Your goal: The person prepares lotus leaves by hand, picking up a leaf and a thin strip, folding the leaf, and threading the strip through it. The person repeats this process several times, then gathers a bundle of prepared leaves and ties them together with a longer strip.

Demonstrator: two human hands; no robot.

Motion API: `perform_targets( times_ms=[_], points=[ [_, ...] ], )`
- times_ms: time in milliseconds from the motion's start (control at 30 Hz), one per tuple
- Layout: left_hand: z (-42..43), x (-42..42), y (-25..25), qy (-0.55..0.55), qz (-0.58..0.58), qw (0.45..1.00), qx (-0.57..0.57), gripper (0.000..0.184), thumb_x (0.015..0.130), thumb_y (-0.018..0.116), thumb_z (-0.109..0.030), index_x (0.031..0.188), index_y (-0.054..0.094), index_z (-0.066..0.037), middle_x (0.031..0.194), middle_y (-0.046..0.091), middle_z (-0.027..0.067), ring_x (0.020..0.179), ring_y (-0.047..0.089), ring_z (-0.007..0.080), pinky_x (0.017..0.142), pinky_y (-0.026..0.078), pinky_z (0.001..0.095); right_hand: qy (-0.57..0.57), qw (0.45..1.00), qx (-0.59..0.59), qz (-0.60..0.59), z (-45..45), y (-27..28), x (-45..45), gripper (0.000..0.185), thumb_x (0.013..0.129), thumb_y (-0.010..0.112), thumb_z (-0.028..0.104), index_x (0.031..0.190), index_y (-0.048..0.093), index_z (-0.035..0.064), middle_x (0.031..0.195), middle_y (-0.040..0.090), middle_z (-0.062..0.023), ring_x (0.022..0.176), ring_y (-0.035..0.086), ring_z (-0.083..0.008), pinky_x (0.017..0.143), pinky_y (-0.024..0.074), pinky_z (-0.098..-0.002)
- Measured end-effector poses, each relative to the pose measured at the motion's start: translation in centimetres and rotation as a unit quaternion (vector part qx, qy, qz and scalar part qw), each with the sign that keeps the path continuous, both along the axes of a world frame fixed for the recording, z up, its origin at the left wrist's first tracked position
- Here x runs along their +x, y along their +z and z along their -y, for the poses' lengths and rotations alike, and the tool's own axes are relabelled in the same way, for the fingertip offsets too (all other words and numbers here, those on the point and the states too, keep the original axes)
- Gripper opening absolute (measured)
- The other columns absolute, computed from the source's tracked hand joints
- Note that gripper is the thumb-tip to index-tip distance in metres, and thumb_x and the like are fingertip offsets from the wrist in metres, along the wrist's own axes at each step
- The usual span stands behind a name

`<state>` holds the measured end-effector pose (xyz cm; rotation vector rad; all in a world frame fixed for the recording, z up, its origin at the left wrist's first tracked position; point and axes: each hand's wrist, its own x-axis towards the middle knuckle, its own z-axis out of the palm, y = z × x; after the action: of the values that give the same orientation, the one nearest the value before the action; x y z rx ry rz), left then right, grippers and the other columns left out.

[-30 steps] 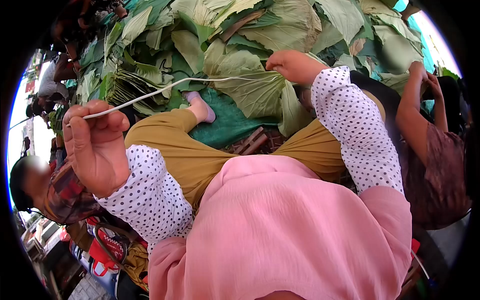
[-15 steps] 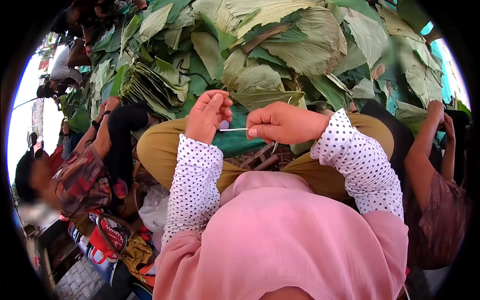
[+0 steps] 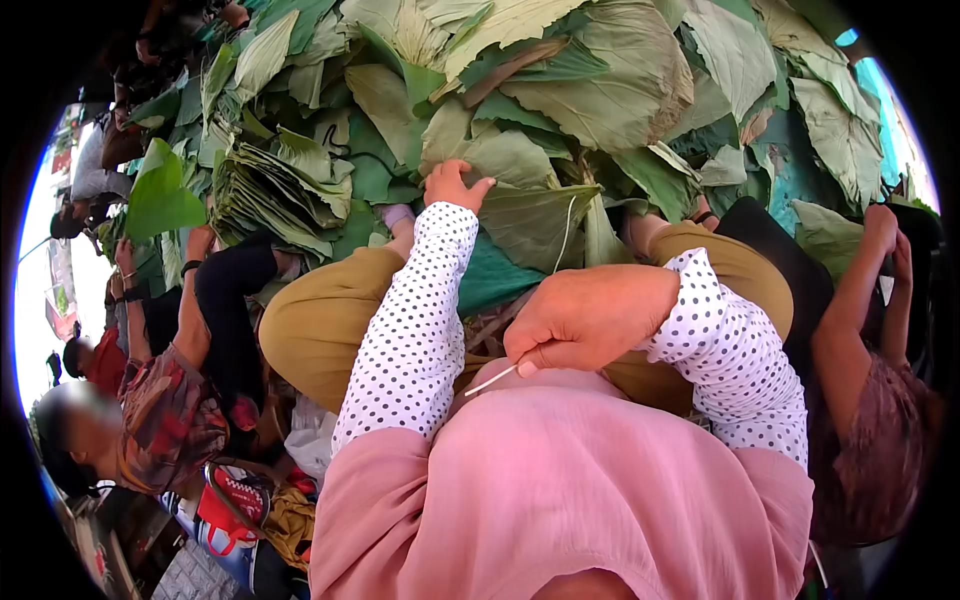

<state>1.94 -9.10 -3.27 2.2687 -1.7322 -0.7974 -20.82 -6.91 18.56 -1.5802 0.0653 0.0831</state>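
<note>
My right hand (image 3: 595,315) is closed around a thin white cord (image 3: 569,225) in front of my chest. A short end of the cord pokes out below its fingers, and the longer part rises toward the leaves. My left hand (image 3: 455,186) reaches forward with its fingers apart, at the near edge of the heap of large green leaves (image 3: 505,160). Its fingertips touch or nearly touch a pale leaf. To its left lies a thick stack of folded leaves (image 3: 275,190).
A green sheet (image 3: 490,275) lies between my legs. At the left a person (image 3: 170,430) sits near a raised green leaf (image 3: 160,195) and a red bag (image 3: 228,505). Another person's arms (image 3: 850,290) are close at the right.
My left hand has let go of the cord and moved forward to the leaves. My right hand has come down closer to my chest with the cord. A green leaf has appeared raised at the left.
</note>
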Motion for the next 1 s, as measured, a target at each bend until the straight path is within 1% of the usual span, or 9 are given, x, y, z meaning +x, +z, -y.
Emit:
perform_targets(
  times_ms=[100,233,300,400,500,567,667,833,1000],
  points=[
    [-0.5,-1.3,-0.9,0.07,-0.03,0.996,0.047,0.049,0.074,0.077,-0.036,0.112,0.061,-0.008,0.108,0.065,0.0129,0.107,0.058,0.0303,0.095,0.045,0.0406,-0.02,1.0,0.001,0.013,0.0,0.2,0.2,0.019,0.093,0.056,0.019,0.085,0.057,0.0019,0.069,0.056,-0.0114,0.062,0.052,-0.028,0.06,0.0416,-0.0375],
    [0.5,0.6,-1.8,-0.007,-0.02,0.989,0.146,0.042,0.076,0.073,-0.034,0.105,0.063,-0.006,0.101,0.065,0.0155,0.1,0.06,0.0322,0.091,0.046,0.0399,-0.046,0.999,-0.005,-0.002,-0.1,0.3,0.3,0.016,0.092,0.056,0.018,0.086,0.058,0.0024,0.069,0.058,-0.0108,0.061,0.053,-0.0267,0.059,0.0423,-0.0365],
    [1.0,1.7,0.0,-0.082,0.024,0.994,0.075,0.041,0.077,0.07,-0.034,0.104,0.061,-0.004,0.101,0.064,0.0195,0.095,0.061,0.0356,0.084,0.047,0.04,-0.045,0.999,-0.014,-0.012,0.0,-0.2,0.1,0.017,0.093,0.056,0.018,0.088,0.059,0.0021,0.069,0.059,-0.0079,0.061,0.055,-0.02,0.058,0.0432,-0.0334],
    [2.0,3.4,5.0,0.072,-0.098,0.988,-0.099,0.038,0.082,0.066,-0.032,0.092,0.053,0.002,0.086,0.061,0.0241,0.078,0.057,0.0385,0.074,0.046,0.0425,-0.153,0.986,0.016,-0.06,0.5,0.1,-0.1,0.018,0.096,0.055,0.019,0.09,0.061,0.0025,0.067,0.056,-0.0017,0.063,0.052,-0.0076,0.055,0.0432,-0.0269],
    [3.5,8.0,8.6,0.094,-0.208,0.942,-0.248,0.029,0.089,0.061,-0.026,0.091,0.053,0.002,0.078,0.06,0.0139,0.07,0.055,0.0215,0.067,0.045,0.0344,-0.313,0.946,0.033,-0.081,0.9,-0.3,0.1,0.019,0.097,0.054,0.019,0.093,0.063,0.0035,0.07,0.057,0.0006,0.064,0.052,-0.0064,0.056,0.0443,-0.024],
    [2.4,7.0,16.4,0.19,-0.289,0.91,-0.226,0.025,0.091,0.06,-0.019,0.108,0.057,0.0,0.095,0.065,0.0088,0.083,0.062,0.0172,0.075,0.05,0.0319,-0.375,0.917,0.094,-0.098,1.5,-0.9,0.2,0.02,0.097,0.054,0.022,0.097,0.064,0.0045,0.078,0.059,0.0023,0.071,0.053,-0.0055,0.058,0.0471,-0.022],
    [0.5,5.7,21.7,0.24,-0.598,0.726,-0.239,0.033,0.097,0.051,-0.018,0.127,0.049,-0.004,0.123,0.058,0.0109,0.111,0.058,0.0265,0.098,0.047,0.045,-0.415,0.9,0.116,-0.061,1.8,-2.0,0.5,0.022,0.097,0.054,0.023,0.099,0.065,0.0046,0.102,0.063,-0.0042,0.083,0.057,-0.0067,0.063,0.0495,-0.0235],
    [-2.4,3.6,24.3,0.282,-0.666,0.663,-0.193,0.041,0.099,0.049,-0.024,0.133,0.046,-0.003,0.131,0.055,0.0116,0.12,0.052,0.0295,0.107,0.038,0.0464,-0.386,0.911,0.145,0.02,1.1,-2.5,1.3,0.026,0.097,0.054,0.026,0.101,0.066,0.0037,0.148,0.037,-0.0119,0.109,0.056,-0.0136,0.084,0.0494,-0.0304],
    [-3.3,1.7,25.2,0.279,-0.701,0.628,-0.192,0.043,0.1,0.045,-0.03,0.133,0.046,-0.003,0.132,0.054,0.013,0.121,0.051,0.0304,0.106,0.039,0.0466,-0.322,0.905,0.277,0.004,0.4,-2.1,1.5,0.025,0.099,0.053,0.027,0.103,0.067,0.0057,0.125,0.057,-0.0075,0.101,0.057,-0.0125,0.084,0.0482,-0.031]
  ],
)
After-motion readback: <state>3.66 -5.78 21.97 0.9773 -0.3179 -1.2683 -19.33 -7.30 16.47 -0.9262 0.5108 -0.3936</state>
